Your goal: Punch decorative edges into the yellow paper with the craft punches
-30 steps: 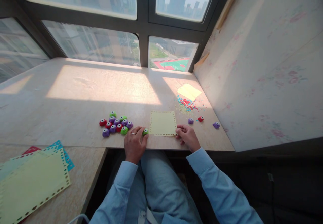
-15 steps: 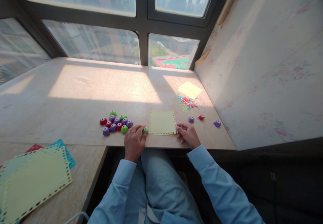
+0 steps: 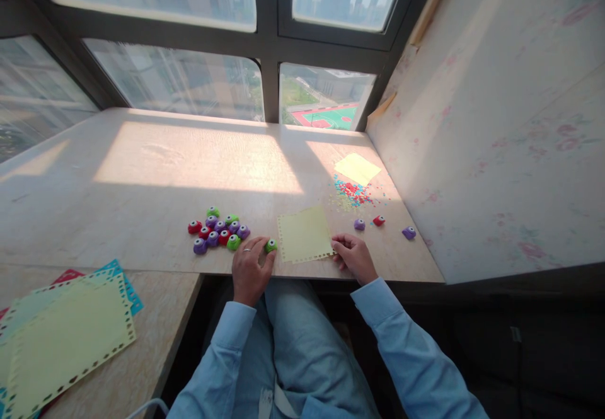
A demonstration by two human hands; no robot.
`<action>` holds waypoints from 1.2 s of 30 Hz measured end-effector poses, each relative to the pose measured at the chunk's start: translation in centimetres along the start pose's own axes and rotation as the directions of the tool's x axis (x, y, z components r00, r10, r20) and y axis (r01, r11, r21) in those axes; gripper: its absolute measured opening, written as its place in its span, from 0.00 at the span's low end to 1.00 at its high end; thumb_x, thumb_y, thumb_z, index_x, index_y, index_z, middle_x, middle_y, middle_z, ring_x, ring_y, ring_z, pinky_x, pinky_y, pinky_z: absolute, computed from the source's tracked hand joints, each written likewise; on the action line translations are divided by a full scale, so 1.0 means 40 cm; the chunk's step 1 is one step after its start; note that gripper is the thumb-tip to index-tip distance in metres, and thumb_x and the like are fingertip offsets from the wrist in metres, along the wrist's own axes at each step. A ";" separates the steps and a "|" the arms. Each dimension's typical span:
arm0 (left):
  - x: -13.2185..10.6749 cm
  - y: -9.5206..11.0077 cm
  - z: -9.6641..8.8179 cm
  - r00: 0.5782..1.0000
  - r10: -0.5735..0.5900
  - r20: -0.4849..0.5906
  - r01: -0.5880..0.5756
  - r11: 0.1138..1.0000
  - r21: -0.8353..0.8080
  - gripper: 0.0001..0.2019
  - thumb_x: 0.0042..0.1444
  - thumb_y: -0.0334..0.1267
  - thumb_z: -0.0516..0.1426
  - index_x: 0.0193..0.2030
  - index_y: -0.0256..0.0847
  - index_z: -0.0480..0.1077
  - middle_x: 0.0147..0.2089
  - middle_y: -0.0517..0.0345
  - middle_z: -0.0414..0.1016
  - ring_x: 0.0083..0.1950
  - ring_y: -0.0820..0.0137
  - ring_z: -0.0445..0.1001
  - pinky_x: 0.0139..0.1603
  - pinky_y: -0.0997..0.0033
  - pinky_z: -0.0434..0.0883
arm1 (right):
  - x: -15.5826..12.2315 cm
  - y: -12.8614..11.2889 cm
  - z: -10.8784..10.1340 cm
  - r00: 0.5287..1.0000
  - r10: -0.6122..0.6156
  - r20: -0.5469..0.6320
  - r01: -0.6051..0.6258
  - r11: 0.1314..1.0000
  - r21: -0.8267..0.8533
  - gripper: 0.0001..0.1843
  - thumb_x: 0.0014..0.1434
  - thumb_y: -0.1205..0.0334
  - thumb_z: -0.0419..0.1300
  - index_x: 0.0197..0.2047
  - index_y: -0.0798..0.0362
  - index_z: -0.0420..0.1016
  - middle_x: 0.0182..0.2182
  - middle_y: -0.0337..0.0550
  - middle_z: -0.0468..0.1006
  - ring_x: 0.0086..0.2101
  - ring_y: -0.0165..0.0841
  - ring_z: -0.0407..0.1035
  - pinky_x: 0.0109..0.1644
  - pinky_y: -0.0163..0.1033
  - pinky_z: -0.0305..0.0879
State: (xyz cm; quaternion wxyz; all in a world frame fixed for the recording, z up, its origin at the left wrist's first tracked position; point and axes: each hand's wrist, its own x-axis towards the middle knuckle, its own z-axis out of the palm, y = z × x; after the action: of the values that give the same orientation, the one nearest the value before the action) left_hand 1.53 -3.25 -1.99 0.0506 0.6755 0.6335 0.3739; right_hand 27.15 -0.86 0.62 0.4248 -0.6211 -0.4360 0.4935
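Observation:
Between my hands lies a pale yellow sheet of paper (image 3: 305, 233) with small holes punched along its edges, turned at a slant. My right hand (image 3: 354, 258) pinches its lower right corner between thumb and fingers. My left hand (image 3: 253, 268), with a ring on one finger, is closed on a green craft punch (image 3: 271, 246) just left of the sheet. The punch has a white round button on top. Close to the left hand sits a cluster of several purple, red and green craft punches (image 3: 212, 238).
Two purple punches and a red punch (image 3: 379, 220) stand to the right. Behind them lie colourful paper bits (image 3: 352, 193) and a yellow paper (image 3: 358, 168). Sheets with punched borders (image 3: 70, 343) are stacked at lower left. A floral wall (image 3: 510, 123) bounds the right; windows stand behind.
The yellow sheet has turned, its left side coming nearer to me, and now sits at a slant. Both hands have stayed nearly in place, keeping hold of the punch and the sheet.

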 end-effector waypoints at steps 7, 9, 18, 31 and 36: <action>-0.001 0.004 -0.002 1.000 0.008 0.005 -0.008 1.000 0.014 0.14 0.60 0.42 0.54 0.48 0.40 0.74 0.50 0.49 0.78 0.53 0.56 0.72 0.56 0.53 0.68 | -0.002 -0.002 -0.007 1.000 0.000 0.004 0.000 0.999 0.041 0.17 0.45 0.53 0.65 0.34 0.57 0.74 0.21 0.36 0.74 0.18 0.27 0.66 0.13 0.28 0.61; -0.002 0.005 -0.002 1.000 0.012 0.008 -0.012 1.000 0.022 0.14 0.60 0.42 0.54 0.48 0.40 0.74 0.50 0.49 0.78 0.53 0.56 0.72 0.57 0.53 0.68 | -0.002 -0.002 -0.006 1.000 0.003 0.006 -0.003 0.999 0.041 0.17 0.45 0.53 0.65 0.34 0.57 0.74 0.21 0.36 0.74 0.17 0.26 0.66 0.13 0.28 0.60; -0.005 0.005 -0.003 1.000 0.024 -0.002 -0.024 0.999 0.022 0.13 0.61 0.41 0.55 0.48 0.39 0.74 0.49 0.49 0.78 0.52 0.57 0.72 0.56 0.55 0.68 | -0.002 -0.006 -0.006 1.000 0.019 0.017 -0.019 0.999 0.038 0.17 0.45 0.52 0.65 0.33 0.56 0.73 0.22 0.36 0.74 0.18 0.27 0.67 0.14 0.29 0.62; -0.007 0.009 -0.002 1.000 0.023 -0.010 -0.023 0.998 0.057 0.13 0.61 0.40 0.54 0.49 0.40 0.74 0.49 0.49 0.78 0.51 0.57 0.73 0.56 0.55 0.68 | -0.003 0.001 -0.002 0.999 0.048 -0.003 -0.048 0.996 0.070 0.18 0.46 0.51 0.64 0.34 0.52 0.66 0.21 0.31 0.71 0.18 0.29 0.72 0.15 0.29 0.63; -0.002 0.014 -0.004 0.999 0.034 0.025 -0.037 0.995 0.090 0.15 0.62 0.40 0.54 0.51 0.40 0.74 0.51 0.49 0.77 0.52 0.56 0.70 0.55 0.55 0.67 | -0.006 0.004 0.003 0.999 0.032 -0.026 -0.030 0.996 0.090 0.20 0.46 0.48 0.65 0.35 0.52 0.65 0.20 0.31 0.71 0.18 0.31 0.73 0.15 0.29 0.64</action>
State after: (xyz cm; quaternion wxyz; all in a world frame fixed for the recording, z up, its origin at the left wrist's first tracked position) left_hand 1.90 -3.49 -1.58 0.0207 0.6926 0.6370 0.3377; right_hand 27.03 -1.13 0.53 0.4503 -0.6149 -0.3980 0.5107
